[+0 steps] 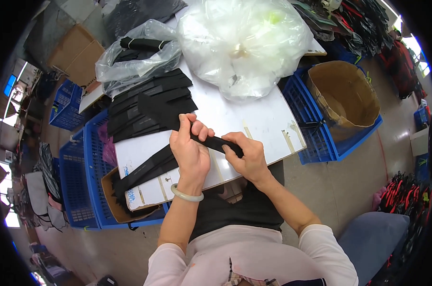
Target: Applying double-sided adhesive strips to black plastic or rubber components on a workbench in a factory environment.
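Both my hands grip one black fabric strip (215,143) over the front part of the white table (244,159). My left hand (190,143), with a pale bangle on its wrist, has its fingers curled round the strip's left part. At the other end my right hand (247,155) pinches it between thumb and fingers. Beyond my left hand lies a fanned stack of black fabric pieces (149,102). More black strips (147,167) lie to the left of my left wrist, trailing over the table's edge into a cardboard box (112,190).
A large clear plastic bag (244,47) with white contents fills the table's far side. Beside it, another clear bag (137,55) holds a black roll. Blue crates (78,178) stand at left; a blue crate (316,143) at right holds an open brown carton (342,95).
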A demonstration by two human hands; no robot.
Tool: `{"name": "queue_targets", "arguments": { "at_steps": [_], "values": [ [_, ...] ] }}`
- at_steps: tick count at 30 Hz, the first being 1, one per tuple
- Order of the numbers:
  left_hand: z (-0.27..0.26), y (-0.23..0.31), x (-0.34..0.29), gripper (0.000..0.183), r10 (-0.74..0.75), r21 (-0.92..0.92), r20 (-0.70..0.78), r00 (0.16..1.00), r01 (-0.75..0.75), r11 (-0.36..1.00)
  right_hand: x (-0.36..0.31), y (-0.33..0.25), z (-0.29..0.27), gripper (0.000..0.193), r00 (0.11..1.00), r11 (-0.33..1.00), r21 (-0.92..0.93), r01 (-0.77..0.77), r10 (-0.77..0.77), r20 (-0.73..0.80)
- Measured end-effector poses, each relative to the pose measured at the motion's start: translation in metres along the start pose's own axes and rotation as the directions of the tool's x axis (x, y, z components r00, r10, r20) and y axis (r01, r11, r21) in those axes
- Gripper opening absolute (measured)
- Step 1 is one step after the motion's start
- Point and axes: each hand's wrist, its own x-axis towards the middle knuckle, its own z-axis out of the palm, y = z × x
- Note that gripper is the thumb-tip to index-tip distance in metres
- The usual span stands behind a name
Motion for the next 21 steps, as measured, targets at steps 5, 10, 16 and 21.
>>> {"name": "queue_targets", "arguments": {
  "at_steps": [5, 10, 16, 21],
  "values": [
    [-0.001, 0.007, 0.007, 0.042, -0.102, -0.212, 0.183, 0.978, 0.141, 0.967, 0.014, -0.005, -0.011, 0.035, 0.994, 0.992, -0.093, 0.085, -0.091, -0.057],
    [-0.010, -0.017, 0.003, 0.038, -0.135, -0.060, 0.183, 0.974, 0.148, 0.987, 0.009, -0.006, -0.005, 0.030, 0.995, 0.989, 0.135, -0.067, 0.076, -0.061],
    [-0.025, -0.023, 0.001, 0.040, -0.052, 0.133, -0.093, 0.994, 0.065, 0.989, -0.011, -0.002, 0.018, 0.018, 0.948, 0.900, 0.318, -0.299, 0.319, -0.011],
    [-0.098, 0.012, -0.028, 0.044, -0.030, 0.124, -0.221, 0.975, 0.059, 0.990, 0.053, 0.028, -0.015, 0.013, 0.970, 0.976, 0.087, -0.201, 0.210, -0.118]
  ]
}}
